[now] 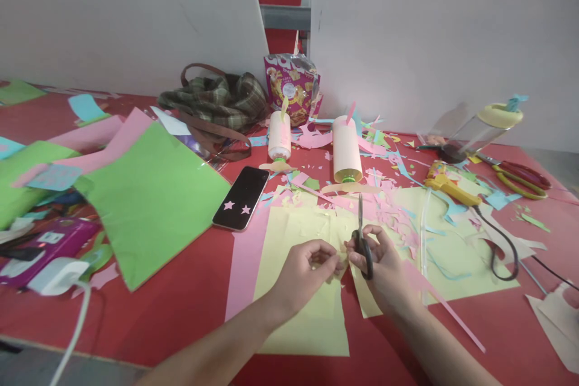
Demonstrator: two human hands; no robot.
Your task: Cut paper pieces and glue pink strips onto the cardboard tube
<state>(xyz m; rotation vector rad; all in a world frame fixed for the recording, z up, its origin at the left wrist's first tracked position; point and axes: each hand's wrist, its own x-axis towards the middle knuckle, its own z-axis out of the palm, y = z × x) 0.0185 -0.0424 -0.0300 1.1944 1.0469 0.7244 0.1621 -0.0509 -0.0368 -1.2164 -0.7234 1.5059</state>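
My right hand point(380, 262) is closed around a pair of small scissors point(363, 253) with black handles, their blades pointing away from me. Its fingertips come close to those of my left hand point(307, 268), which is pinched; whatever small piece it may hold is too small to make out. Beneath both hands lie yellow paper sheets point(307, 332) on top of a pink sheet point(244, 271). A dark phone point(241, 198) with two pink paper stars on it rests to the left of my hands.
Two paper-wrapped cylinders point(347, 151) stand beyond my hands among paper scraps point(393, 223). On the right are a yellow glue gun point(452, 189), red-and-yellow-handled scissors point(520, 178) and a clear bottle point(479, 132). Green paper point(158, 199), a plaid bag point(221, 99) and a snack pouch point(293, 87) lie leftward and behind.
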